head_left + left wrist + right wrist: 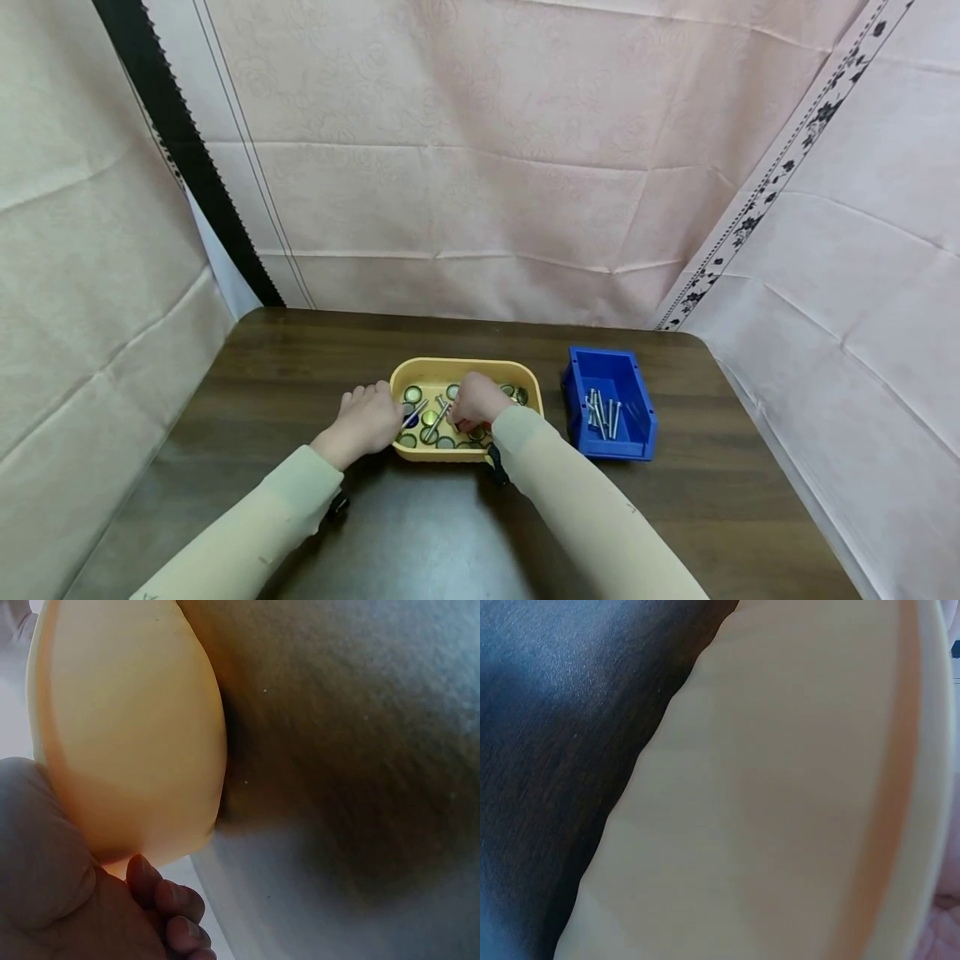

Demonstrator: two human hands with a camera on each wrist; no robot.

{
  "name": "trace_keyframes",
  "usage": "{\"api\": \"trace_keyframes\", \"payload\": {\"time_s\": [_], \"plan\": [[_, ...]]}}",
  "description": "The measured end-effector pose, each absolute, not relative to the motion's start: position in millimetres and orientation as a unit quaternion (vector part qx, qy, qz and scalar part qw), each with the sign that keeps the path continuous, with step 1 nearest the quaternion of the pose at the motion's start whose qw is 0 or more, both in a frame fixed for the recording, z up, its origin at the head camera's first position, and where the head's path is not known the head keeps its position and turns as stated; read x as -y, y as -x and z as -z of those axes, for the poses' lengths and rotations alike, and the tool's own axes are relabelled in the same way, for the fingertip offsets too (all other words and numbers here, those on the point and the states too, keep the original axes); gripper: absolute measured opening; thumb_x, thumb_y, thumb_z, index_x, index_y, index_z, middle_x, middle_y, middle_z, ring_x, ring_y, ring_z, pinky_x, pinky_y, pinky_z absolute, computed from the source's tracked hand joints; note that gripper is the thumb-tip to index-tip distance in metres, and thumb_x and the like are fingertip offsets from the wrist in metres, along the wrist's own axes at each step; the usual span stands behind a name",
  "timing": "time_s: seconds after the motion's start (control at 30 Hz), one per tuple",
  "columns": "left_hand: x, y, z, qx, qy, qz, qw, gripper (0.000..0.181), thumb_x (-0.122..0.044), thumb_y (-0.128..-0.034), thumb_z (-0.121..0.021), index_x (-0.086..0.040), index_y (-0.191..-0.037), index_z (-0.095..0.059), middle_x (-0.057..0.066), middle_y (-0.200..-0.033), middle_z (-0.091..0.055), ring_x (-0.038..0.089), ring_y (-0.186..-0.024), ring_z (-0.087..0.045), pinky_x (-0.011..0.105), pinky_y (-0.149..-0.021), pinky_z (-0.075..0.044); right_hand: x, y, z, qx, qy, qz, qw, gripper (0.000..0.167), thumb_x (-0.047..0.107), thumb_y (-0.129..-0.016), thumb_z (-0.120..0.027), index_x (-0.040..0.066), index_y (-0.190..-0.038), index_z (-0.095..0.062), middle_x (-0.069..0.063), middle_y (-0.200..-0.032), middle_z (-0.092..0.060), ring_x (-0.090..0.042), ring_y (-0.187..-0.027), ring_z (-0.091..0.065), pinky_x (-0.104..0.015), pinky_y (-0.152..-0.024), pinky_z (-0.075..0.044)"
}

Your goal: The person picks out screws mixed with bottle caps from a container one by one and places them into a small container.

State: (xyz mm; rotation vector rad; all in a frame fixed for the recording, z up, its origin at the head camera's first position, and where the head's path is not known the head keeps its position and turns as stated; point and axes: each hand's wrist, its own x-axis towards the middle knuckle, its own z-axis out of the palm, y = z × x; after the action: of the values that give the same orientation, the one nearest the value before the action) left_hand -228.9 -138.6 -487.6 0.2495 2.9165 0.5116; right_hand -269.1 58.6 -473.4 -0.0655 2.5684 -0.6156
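A shallow yellow tray [459,456] sits on the table with several round bottle caps [428,417] and a few metal bolts [437,421] inside. My left hand [369,418] grips the tray's left end. In the left wrist view the left hand's curled fingers [174,900] lie against the tray's outer wall [142,735]. Over the tray's right half, my right hand [480,402] reaches down among the caps with bent fingers; its fingertips are hidden, so whether it pinches anything cannot be seen. The tray's outer side [780,787] fills most of the right wrist view.
Right of the tray stands a blue bin [628,447] holding several bolts [604,414]. Both rest on a dark wooden table [315,367]. Pale cloth [480,200] hangs behind the table and at its sides.
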Motion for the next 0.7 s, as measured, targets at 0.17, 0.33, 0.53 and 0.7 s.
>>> {"api": "trace_keyframes", "payload": {"time_s": [0.17, 0.33, 0.53, 0.7], "plan": [[138.4, 228.5, 486.1, -0.978, -0.081, -0.170, 0.088, 0.036, -0.031, -0.0994, -0.043, 0.004, -0.106, -0.049, 0.011, -0.081, -0.048, 0.032, -0.082, -0.042, 0.045, -0.076, -0.031, -58.5, 267.3, 473.7, -0.943, 0.033, 0.230, 0.239, 0.025, 0.015, -0.086, -0.073, 0.008, -0.063, -0.066, -0.004, -0.062, -0.068, -0.015, -0.057, -0.067, -0.025, -0.059, -0.048], [137.7, 228.5, 486.3, -0.978, -0.083, -0.167, 0.095, 0.033, -0.031, -0.1005, -0.041, 0.001, -0.102, -0.048, 0.010, -0.079, -0.047, 0.031, -0.078, -0.041, 0.043, -0.074, -0.029, -60.2, 263.2, 469.6, -0.938, 0.043, 0.247, 0.237, 0.025, 0.013, -0.086, -0.073, 0.005, -0.064, -0.063, -0.008, -0.066, -0.069, -0.020, -0.061, -0.069, -0.028, -0.059, -0.049], [136.3, 228.5, 487.2, -0.978, -0.079, -0.169, 0.096, 0.033, -0.031, -0.1000, -0.042, 0.001, -0.102, -0.048, 0.010, -0.078, -0.048, 0.031, -0.077, -0.041, 0.043, -0.074, -0.030, -62.1, 262.1, 468.0, -0.933, 0.048, 0.261, 0.241, 0.025, 0.012, -0.086, -0.072, 0.004, -0.064, -0.064, -0.010, -0.068, -0.069, -0.022, -0.063, -0.069, -0.033, -0.062, -0.053], [136.4, 229.2, 487.9, -0.979, -0.073, -0.168, 0.093, 0.035, -0.032, -0.0997, -0.042, 0.002, -0.104, -0.049, 0.010, -0.079, -0.048, 0.032, -0.079, -0.042, 0.044, -0.075, -0.030, -64.3, 262.8, 468.7, -0.929, 0.063, 0.272, 0.244, 0.041, 0.010, -0.086, -0.071, 0.014, -0.052, -0.049, -0.010, -0.067, -0.069, -0.022, -0.062, -0.069, -0.035, -0.063, -0.054]]}}
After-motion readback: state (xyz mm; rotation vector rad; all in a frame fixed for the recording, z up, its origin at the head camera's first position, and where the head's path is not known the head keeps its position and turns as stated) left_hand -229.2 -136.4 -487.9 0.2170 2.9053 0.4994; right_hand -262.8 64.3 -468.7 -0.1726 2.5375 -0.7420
